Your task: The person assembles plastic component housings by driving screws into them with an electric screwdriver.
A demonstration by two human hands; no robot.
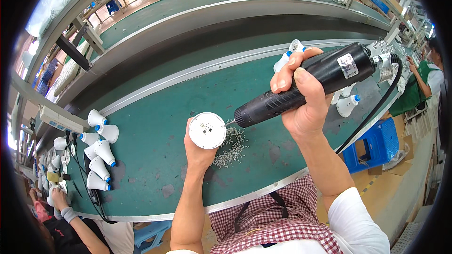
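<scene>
My left hand (198,154) is closed round a white bulb-shaped housing, its round face (207,130) with small dark parts turned up. In my right hand (306,96) is a black electric screwdriver (270,108), tilted with its bit pointing left and down. The bit's tip is at the right rim of the round face; whether it sits on a screw is too small to tell. Beside the housing a pile of small silvery screws (231,148) lies on the green bench top (155,127). A black cable (383,106) runs from the screwdriver's back end down to the right.
Several white bulb housings with blue tips (101,149) lie at the left, others (347,106) at the right behind my arm. A blue crate (376,146) stands beyond the bench's right edge. Co-workers sit at the lower left (80,230) and far right (431,75). A conveyor (226,37) runs behind.
</scene>
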